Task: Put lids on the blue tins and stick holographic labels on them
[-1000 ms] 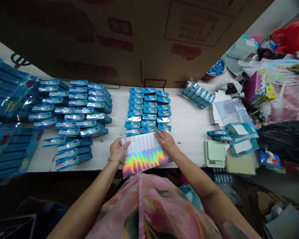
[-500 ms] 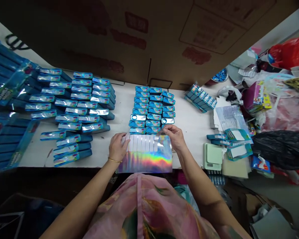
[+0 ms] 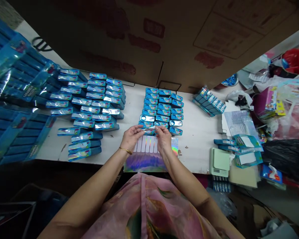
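Observation:
A holographic sticker sheet [image 3: 149, 159] lies at the table's near edge, partly peeled, with white strips showing. Just above it, my left hand [image 3: 131, 137] and my right hand [image 3: 163, 138] pinch the two ends of a thin shiny sticker strip [image 3: 148, 129]. The strip hangs over the nearest row of small blue boxes [image 3: 161, 111], which stand in three columns mid-table. A gold bangle sits on my left wrist.
Many longer blue boxes [image 3: 89, 113] with shiny labels are stacked at the left. A large cardboard box [image 3: 149, 39] walls the far side. A small green scale [image 3: 220, 161], loose blue packs [image 3: 209, 101] and cluttered bags fill the right.
Both hands left the sheet's top corners and came together above it, now pinching a peeled strip. The sheet lies flatter and my view has shifted a little.

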Available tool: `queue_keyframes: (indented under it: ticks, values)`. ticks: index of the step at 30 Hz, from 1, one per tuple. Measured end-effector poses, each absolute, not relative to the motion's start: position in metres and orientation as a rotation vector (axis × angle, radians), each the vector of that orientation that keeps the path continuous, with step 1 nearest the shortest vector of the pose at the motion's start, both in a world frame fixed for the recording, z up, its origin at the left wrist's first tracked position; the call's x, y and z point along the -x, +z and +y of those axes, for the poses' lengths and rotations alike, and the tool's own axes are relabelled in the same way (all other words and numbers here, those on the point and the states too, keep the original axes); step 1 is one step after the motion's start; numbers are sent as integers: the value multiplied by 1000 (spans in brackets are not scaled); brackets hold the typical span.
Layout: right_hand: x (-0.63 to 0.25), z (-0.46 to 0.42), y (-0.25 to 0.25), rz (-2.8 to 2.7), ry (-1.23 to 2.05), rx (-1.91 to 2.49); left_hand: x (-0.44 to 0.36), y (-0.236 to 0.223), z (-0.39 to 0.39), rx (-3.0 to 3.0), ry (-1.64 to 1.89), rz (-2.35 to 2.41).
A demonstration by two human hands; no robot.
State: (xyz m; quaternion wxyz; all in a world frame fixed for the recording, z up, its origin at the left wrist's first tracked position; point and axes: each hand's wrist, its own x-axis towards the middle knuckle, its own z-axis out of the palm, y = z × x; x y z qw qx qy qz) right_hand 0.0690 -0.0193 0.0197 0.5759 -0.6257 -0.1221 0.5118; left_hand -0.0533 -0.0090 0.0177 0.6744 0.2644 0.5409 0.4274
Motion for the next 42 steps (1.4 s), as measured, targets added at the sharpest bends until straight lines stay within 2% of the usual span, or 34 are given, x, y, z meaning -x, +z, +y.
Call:
queue_keyframes:
  ticks: [6, 13, 22, 29, 33, 38, 42]
  values:
    - [-40, -8, 0, -244, 1012, 1424, 78, 13, 12, -774, 828, 1208]
    - [-42, 1, -15, -519, 1085, 1537, 98, -17, 41, -1038, 704, 1257]
    - [-45, 10, -29, -1174, 637, 2044, 95, -34, 57, -1251, 695, 1404]
    - [-40, 12, -25, -1488, 444, 2241, 91, -49, 57, -1221, 673, 1433]
    - [-48, 6, -16, -1900, 268, 2280, 86, -57, 52, -1250, 717, 1526]
    - [-62, -3, -8, -2293, 257, 2062, 95, -48, 47, -1477, 622, 1639]
    - [-101, -8, 1, -2023, 259, 2126, 90, -18, 32, -1760, 709, 1580]
